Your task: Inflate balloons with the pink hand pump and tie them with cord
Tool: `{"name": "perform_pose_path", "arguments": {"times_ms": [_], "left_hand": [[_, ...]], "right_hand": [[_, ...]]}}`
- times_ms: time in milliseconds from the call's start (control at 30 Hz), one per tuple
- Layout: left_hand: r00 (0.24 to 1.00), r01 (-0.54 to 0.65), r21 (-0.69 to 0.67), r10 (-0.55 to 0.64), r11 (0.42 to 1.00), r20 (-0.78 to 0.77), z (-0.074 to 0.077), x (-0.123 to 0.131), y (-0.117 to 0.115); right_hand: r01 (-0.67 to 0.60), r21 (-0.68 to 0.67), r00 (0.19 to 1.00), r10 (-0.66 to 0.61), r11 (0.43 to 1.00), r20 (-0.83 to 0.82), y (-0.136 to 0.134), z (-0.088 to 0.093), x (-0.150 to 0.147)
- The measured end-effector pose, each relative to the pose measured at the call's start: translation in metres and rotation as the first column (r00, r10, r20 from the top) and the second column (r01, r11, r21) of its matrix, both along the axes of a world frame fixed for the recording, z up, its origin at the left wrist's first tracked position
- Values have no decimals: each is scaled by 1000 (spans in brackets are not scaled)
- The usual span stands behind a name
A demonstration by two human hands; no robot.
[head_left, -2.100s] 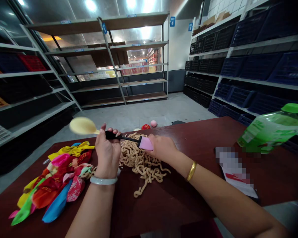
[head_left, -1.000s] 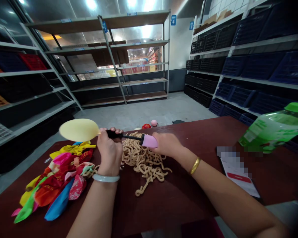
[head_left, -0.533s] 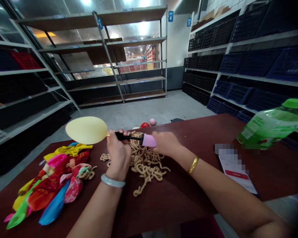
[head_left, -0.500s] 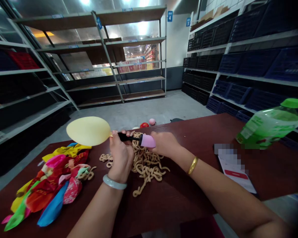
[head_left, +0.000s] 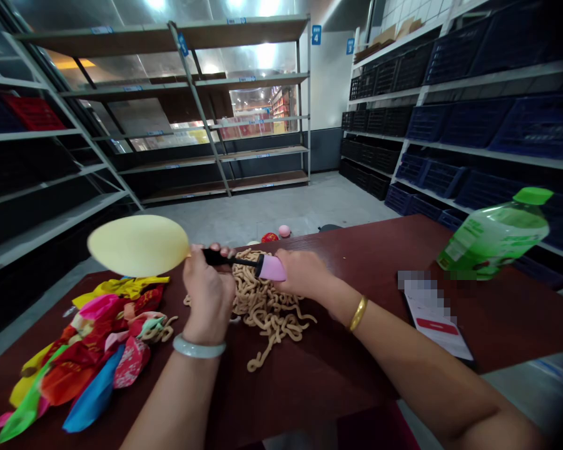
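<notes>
My left hand is closed around the black barrel of a small hand pump and the neck of a pale yellow balloon, which sticks out to the left, partly blown up. My right hand grips the pump's pink handle. Both hands hover over a heap of tan cord on the dark red table.
A pile of flat coloured balloons lies at the table's left. A green bottle and a phone are on the right. Small balloons lie on the floor beyond. Metal shelves and dark crates line the room.
The yellow balloon has swelled from a small oval to a much larger one while my right hand worked the pink handle in and out. The view has shifted slightly.
</notes>
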State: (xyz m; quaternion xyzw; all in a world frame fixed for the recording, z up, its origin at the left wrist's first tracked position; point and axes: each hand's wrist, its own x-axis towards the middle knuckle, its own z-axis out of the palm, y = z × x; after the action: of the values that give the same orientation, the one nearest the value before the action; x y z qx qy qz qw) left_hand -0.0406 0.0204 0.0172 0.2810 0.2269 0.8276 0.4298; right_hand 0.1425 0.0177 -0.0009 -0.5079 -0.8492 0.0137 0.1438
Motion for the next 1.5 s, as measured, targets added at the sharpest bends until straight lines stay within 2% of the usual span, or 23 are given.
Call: {"name": "perform_pose_path", "arguments": {"times_ms": [133, 267, 467, 667, 800, 933, 1167, 1233, 1367, 1500], "left_hand": [[995, -93, -2, 93, 996, 37, 7, -40, 10], [991, -125, -23, 126, 992, 44, 3, -48, 17], [993, -95, -50, 99, 994, 72, -9, -13, 16], [998, 58, -33, -56, 998, 42, -26, 39, 2], [998, 56, -39, -56, 998, 17, -29, 50, -4], [999, 40, -41, -41, 998, -15, -22, 37, -2], [994, -86, -80, 91, 993, 65, -9, -34, 20], [991, -108, -94, 115, 990, 73, -9, -45, 24], [992, -89, -76, 96, 993, 88, -13, -37, 25], [992, 6, -76, 3, 997, 125, -21, -1, 17]], "right_hand": [[-18, -65, 999, 20, 998, 34, 15, 0, 18], [-18, -67, 999, 21, 998, 42, 24, -3, 28], [84, -43, 992, -80, 995, 92, 17, -3, 22], [67, -37, 997, -65, 997, 50, 1, 1, 7], [63, -48, 998, -63, 997, 9, -6, -1, -2], [44, -88, 999, -46, 995, -26, -4, -1, -5], [30, -130, 998, -22, 991, 60, 14, -3, 12], [24, -115, 998, -16, 993, 69, 19, -4, 18], [28, -63, 996, -22, 998, 87, 21, -5, 26], [48, -50, 995, -44, 998, 85, 14, -2, 20]]}}
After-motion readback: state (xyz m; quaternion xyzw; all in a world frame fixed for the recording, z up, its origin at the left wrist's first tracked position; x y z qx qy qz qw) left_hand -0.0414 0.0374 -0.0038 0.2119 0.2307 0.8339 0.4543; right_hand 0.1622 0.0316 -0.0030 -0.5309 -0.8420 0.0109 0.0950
